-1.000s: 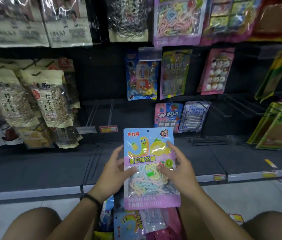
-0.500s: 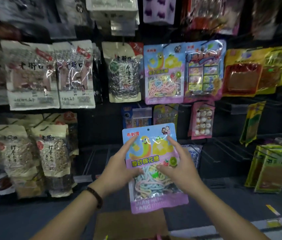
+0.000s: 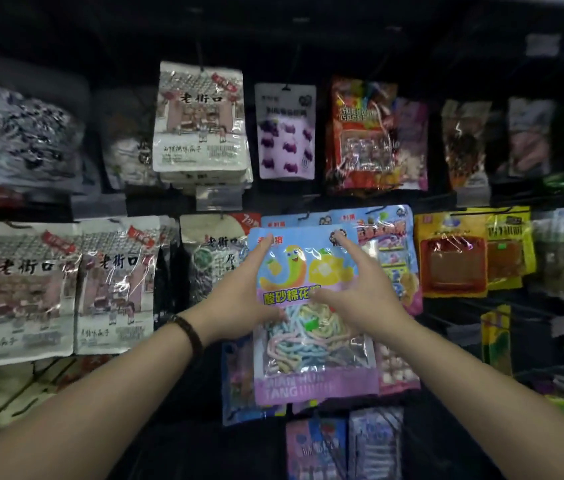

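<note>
candy bag (image 3: pixel 311 341), pastel ropes showing through its clear window, is now held high in front of the hanging rows. a second ago it was down by the bare bottom shelf, and half a second ago only partway up. the left hand (image 3: pixel 239 299) grips its left edge, thumb pressed across the front and index finger stretched to the top corner. the right hand (image 3: pixel 363 292) mirrors that on the right edge, thumb on the printed title and index finger pointing at the upper right corner. neither hand has let go. the view has tilted up with the lift, so the lower shelf has dropped out of sight and an upper row of packets has come in. the bag's top edge lies just below a peg (image 3: pixel 303 216) that already carries a matching bag (image 3: pixel 275 224), whose blue top peeks out directly behind. the two overlap, though i cannot tell whether they touch. seed packets (image 3: pixel 114 289) hang to the left and a blue sweets pack (image 3: pixel 391 244) to the right. my reading is that the carry is done and the fiddly part comes next: getting the bag's hang hole, somewhere between the two index fingers, onto the peg tip. the hole is hard to make out here, so a slight lift and a push forward look needed.
</note>
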`<move>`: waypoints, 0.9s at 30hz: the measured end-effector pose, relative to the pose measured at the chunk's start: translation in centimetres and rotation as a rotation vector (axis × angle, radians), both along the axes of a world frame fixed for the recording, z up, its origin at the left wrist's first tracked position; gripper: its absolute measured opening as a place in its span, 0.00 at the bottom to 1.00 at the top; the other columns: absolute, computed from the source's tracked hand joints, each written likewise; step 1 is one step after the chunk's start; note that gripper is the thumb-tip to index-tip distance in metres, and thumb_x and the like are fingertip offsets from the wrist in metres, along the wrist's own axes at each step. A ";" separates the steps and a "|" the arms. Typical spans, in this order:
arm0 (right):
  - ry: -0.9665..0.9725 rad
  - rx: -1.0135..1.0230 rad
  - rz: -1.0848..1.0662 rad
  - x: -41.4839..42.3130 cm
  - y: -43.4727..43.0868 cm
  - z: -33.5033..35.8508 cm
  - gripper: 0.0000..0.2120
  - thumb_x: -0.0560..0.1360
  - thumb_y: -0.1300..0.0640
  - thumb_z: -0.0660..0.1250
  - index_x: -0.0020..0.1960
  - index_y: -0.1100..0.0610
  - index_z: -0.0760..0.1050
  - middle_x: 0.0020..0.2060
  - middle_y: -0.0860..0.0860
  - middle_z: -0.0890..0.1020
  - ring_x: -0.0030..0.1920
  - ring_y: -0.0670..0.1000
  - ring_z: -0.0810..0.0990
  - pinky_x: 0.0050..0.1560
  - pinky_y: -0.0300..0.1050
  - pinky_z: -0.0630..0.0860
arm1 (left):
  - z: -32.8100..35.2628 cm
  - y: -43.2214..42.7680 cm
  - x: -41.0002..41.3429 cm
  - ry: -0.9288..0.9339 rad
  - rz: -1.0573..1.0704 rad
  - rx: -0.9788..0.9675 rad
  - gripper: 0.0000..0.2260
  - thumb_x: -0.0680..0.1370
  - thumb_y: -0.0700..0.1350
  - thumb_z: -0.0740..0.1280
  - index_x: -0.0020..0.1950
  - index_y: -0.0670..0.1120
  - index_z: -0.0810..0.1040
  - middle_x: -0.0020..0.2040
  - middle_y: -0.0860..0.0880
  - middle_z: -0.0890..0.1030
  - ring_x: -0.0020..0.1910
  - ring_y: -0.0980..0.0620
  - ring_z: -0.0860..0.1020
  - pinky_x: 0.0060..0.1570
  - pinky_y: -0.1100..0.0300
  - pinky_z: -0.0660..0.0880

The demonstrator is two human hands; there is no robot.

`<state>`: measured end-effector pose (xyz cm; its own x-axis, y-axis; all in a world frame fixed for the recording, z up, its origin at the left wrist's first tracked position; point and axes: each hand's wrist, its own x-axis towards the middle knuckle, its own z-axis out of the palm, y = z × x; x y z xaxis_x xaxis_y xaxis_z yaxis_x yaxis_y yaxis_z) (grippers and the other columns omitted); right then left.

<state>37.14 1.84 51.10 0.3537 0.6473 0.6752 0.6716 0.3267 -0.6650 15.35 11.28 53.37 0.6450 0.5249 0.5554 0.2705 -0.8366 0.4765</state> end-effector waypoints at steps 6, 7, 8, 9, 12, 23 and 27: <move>-0.055 0.009 -0.098 3.2 2.9 4.1 0.51 0.66 0.46 0.84 0.81 0.33 0.60 0.77 0.46 0.68 0.44 0.48 0.85 0.53 0.56 0.85 | 4.5 2.8 4.1 0.039 0.043 0.027 0.59 0.70 0.40 0.84 0.86 0.60 0.46 0.85 0.54 0.58 0.81 0.51 0.63 0.67 0.58 0.73; -0.057 0.001 -0.104 3.6 3.5 4.4 0.51 0.66 0.47 0.84 0.81 0.34 0.60 0.78 0.45 0.68 0.45 0.48 0.85 0.53 0.55 0.84 | 4.9 3.3 4.6 0.045 0.044 0.011 0.59 0.69 0.39 0.84 0.86 0.60 0.46 0.85 0.53 0.58 0.81 0.50 0.64 0.65 0.59 0.74; -0.063 -0.002 -0.107 4.1 4.2 4.5 0.52 0.65 0.46 0.84 0.81 0.34 0.60 0.78 0.45 0.68 0.45 0.48 0.86 0.53 0.54 0.84 | 5.2 3.9 5.0 0.050 0.046 0.003 0.60 0.69 0.39 0.84 0.86 0.60 0.47 0.85 0.53 0.58 0.81 0.50 0.64 0.64 0.58 0.75; -0.061 -0.008 -0.108 4.6 4.9 4.6 0.52 0.64 0.45 0.84 0.81 0.33 0.60 0.78 0.46 0.68 0.44 0.49 0.86 0.51 0.53 0.85 | 5.4 4.5 5.5 0.064 0.053 0.011 0.60 0.69 0.39 0.85 0.86 0.60 0.47 0.85 0.53 0.59 0.81 0.49 0.65 0.65 0.56 0.76; -0.025 -0.048 -0.113 5.4 6.3 4.6 0.51 0.63 0.45 0.83 0.79 0.30 0.60 0.72 0.50 0.66 0.46 0.54 0.85 0.45 0.50 0.84 | 5.6 5.7 6.5 0.113 0.099 0.038 0.61 0.67 0.41 0.86 0.86 0.62 0.47 0.85 0.50 0.61 0.77 0.45 0.71 0.66 0.48 0.79; -0.091 -0.088 -0.162 5.6 8.0 4.3 0.51 0.65 0.42 0.82 0.81 0.34 0.60 0.68 0.51 0.68 0.60 0.57 0.81 0.59 0.51 0.78 | 5.0 7.0 6.7 0.104 0.095 0.021 0.59 0.69 0.39 0.84 0.86 0.62 0.48 0.86 0.51 0.56 0.70 0.48 0.75 0.63 0.55 0.78; -0.077 -0.129 -0.171 6.0 8.7 4.1 0.52 0.62 0.42 0.82 0.81 0.35 0.61 0.72 0.53 0.68 0.65 0.56 0.77 0.62 0.54 0.79 | 4.3 7.3 6.9 0.104 0.087 -0.021 0.57 0.71 0.38 0.83 0.86 0.59 0.48 0.86 0.54 0.57 0.65 0.54 0.70 0.64 0.54 0.79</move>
<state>43.19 10.56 55.18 0.4164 0.6653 0.6197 0.7604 0.1188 -0.6385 22.25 18.60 57.65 0.6502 0.5920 0.4762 0.3905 -0.7980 0.4590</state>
